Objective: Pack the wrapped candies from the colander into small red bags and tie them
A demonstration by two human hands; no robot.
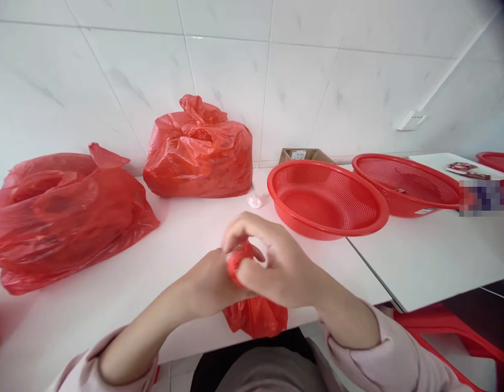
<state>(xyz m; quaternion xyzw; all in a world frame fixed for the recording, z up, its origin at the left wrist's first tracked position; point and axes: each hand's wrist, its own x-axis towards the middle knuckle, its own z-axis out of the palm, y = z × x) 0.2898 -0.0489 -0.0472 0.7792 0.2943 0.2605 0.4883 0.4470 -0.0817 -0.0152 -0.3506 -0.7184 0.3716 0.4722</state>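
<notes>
Between my hands is a crumpled red plastic bag, its lower part hanging at the table's front edge. My left hand is wrapped round the bag from the left, its fingers mostly hidden behind the other hand. From the right, my right hand curls over the bunched top of the bag, thumb and fingers closing on it. What the bag holds, if anything, cannot be made out. Just beyond my hands lies a small crumpled white scrap.
Two full red plastic bags, one at left and one by the wall, stand on the white table. Red colanders and a cardboard box are at right. A red stool stands below the table.
</notes>
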